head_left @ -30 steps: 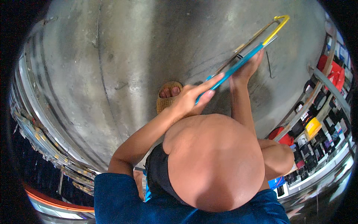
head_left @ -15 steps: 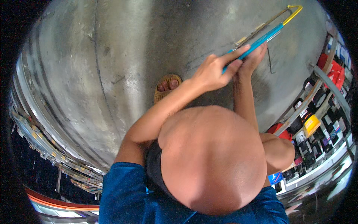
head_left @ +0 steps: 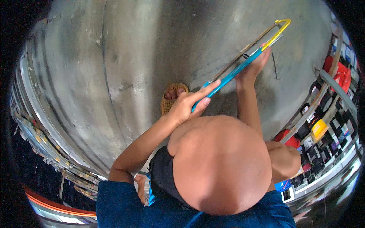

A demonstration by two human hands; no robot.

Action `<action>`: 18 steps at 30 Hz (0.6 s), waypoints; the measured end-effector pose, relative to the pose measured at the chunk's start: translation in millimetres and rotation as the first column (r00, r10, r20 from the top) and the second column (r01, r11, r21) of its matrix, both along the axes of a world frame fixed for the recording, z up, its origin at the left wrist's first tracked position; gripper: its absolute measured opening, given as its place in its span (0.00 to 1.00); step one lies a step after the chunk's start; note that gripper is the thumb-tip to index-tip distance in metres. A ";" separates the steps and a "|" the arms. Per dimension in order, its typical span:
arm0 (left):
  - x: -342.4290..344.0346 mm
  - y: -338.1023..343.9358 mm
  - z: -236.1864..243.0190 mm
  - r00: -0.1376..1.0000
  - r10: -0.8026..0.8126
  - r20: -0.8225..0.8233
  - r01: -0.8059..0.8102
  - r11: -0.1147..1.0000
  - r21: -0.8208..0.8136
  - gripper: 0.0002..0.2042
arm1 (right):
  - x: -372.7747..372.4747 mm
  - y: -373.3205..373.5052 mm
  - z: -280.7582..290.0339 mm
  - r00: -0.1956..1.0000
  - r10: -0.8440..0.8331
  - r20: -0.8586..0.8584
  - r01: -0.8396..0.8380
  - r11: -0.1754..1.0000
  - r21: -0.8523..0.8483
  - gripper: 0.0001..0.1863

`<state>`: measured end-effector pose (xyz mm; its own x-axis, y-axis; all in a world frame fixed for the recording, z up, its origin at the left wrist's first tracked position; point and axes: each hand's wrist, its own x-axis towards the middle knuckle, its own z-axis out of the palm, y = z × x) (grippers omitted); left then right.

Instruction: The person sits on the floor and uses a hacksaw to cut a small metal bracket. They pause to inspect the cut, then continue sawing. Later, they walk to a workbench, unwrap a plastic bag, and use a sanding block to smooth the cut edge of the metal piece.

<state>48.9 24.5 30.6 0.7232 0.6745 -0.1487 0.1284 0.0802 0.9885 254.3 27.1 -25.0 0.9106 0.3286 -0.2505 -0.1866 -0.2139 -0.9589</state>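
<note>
My left hand [head_left: 189, 103] grips the blue handle end of a hacksaw [head_left: 234, 73], whose front frame is yellow. The saw slants up to the right, with its thin blade [head_left: 262, 35] on the far-left side of the frame. Beyond the saw, my right hand [head_left: 256, 65] is closed, its fingers partly hidden by the blue frame. A thin silver rod [head_left: 280, 37] sticks out past that hand, and a small dark piece [head_left: 245, 56] shows between blade and frame. Whether the blade touches the rod, I cannot tell.
A thin bent dark rod [head_left: 275, 66] lies on the concrete floor [head_left: 144, 45] right of my right hand. My bare knee [head_left: 222, 163] fills the lower middle; a woven tan sandal [head_left: 167, 104] is on my foot. Shelves with red and yellow items [head_left: 319, 130] stand at the right.
My left hand has pulled the hacksaw back, down and to the left, toward my body. My right hand stays nearly in place, and more of the blade side now lies left of it.
</note>
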 end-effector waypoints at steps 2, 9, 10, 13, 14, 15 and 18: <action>17.3 5.6 0.6 1.000 0.002 0.000 -0.002 1.000 -0.016 0.22 | -5.3 -8.4 1.2 0.997 0.071 -0.008 -0.071 0.997 0.001 0.27; -0.7 -0.7 3.4 0.998 -0.067 -0.014 0.066 0.996 -0.053 0.22 | 0.6 -2.7 4.6 0.997 0.012 -0.078 -0.001 0.990 0.143 0.21; -12.5 -1.3 9.4 0.997 -0.072 -0.030 0.070 0.996 -0.064 0.21 | 0.5 -3.6 -0.9 0.998 0.017 -0.054 -0.010 0.993 0.114 0.21; 48.3 19.6 -0.8 0.985 -0.136 -0.106 0.132 0.990 -0.042 0.21 | 11.2 -20.2 -13.2 0.987 0.115 0.110 -0.110 0.993 -0.048 0.21; 47.1 21.9 1.8 0.989 -0.112 -0.092 0.105 0.992 -0.073 0.21 | 10.3 -18.9 -11.9 0.992 0.116 0.041 -0.116 0.993 -0.010 0.22; 44.9 24.2 2.8 0.994 -0.087 -0.071 0.080 0.992 -0.103 0.21 | 10.9 -15.2 -9.1 0.993 0.119 -0.021 -0.118 0.993 0.030 0.23; 6.2 -1.0 9.3 0.999 0.014 0.036 -0.009 0.991 -0.133 0.22 | 4.7 -2.5 1.0 0.998 0.047 -0.033 -0.042 0.989 0.144 0.23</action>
<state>55.1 23.6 39.9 0.7221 0.6589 -0.2108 0.0901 0.2126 0.9730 259.0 24.6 -24.0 0.8854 0.4037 -0.2305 -0.2150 -0.0840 -0.9730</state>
